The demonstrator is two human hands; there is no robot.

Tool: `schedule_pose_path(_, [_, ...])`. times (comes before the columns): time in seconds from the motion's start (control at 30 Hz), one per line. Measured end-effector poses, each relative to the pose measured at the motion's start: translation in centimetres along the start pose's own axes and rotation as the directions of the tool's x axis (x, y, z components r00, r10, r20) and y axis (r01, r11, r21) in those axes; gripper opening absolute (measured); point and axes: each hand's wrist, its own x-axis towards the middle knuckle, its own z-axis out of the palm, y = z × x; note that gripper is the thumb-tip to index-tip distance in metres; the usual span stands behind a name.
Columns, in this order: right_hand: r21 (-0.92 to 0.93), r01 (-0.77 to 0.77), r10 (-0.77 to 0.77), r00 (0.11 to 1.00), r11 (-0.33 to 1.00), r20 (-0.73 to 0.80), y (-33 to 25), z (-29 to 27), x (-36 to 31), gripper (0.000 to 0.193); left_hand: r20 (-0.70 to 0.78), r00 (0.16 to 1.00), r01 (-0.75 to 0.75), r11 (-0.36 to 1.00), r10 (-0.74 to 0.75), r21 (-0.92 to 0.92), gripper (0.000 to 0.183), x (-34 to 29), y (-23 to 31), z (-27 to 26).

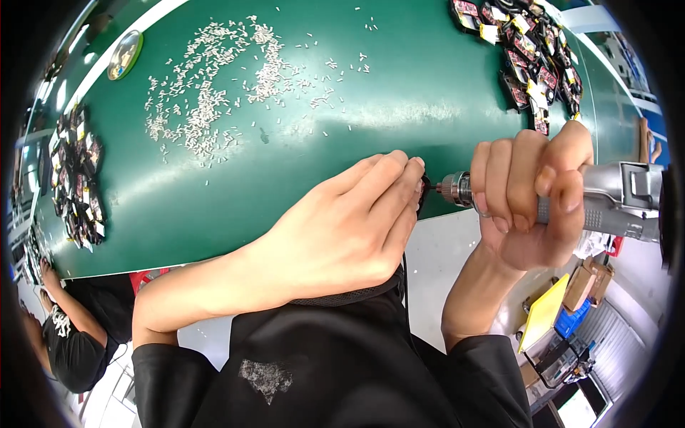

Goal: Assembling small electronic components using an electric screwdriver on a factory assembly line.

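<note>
My right hand (531,196) wraps its fingers round a grey power screwdriver (621,196), which lies level with its chuck pointing left. The screwdriver's tip meets a small black device (425,194) at the table's near edge. My left hand (357,221) is closed on that device, back of the hand upward, and its fingers hide most of it. A thin black cable hangs down below this hand.
The green table (314,157) carries scattered small white pieces (267,78). Black devices with cables lie in a right-hand pile (528,53) and a left-hand pile (78,178). A round dish (126,55) stands far left. Another person (75,342) sits at the left.
</note>
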Motion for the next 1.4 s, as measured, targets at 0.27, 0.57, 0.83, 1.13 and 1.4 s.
schedule_pose_path(0.27, [0.271,0.131,-0.138,0.99,0.954,0.006,0.3,0.8,-0.7,0.027,0.015,1.0,0.026,0.999,-0.025,-0.044,0.03,-2.6,0.4,-2.2])
schedule_pose_path(0.57, [0.449,0.106,-0.033,0.985,0.887,-0.168,3.6,2.7,-2.5,0.016,-0.555,0.613,0.782,0.533,-0.562,0.324,0.043,-18.4,-5.0,-18.1])
schedule_pose_path(0.83, [0.538,0.037,0.123,0.959,0.842,-0.257,5.3,4.7,-2.6,0.012,-0.653,0.458,0.872,0.163,-0.603,0.461,0.026,-27.2,-11.5,-22.4])
schedule_pose_path(1.13, [0.585,0.051,0.133,0.954,0.81,-0.267,5.0,4.2,-3.0,0.012,-0.295,0.778,0.621,0.749,-0.555,0.23,0.02,-11.4,-11.5,-12.4])
schedule_pose_path(1.4, [0.632,0.062,0.143,0.953,0.772,-0.267,4.9,4.0,-3.0,0.014,-0.138,0.888,0.45,0.77,-0.438,0.453,0.012,-9.8,-14.1,-11.6])
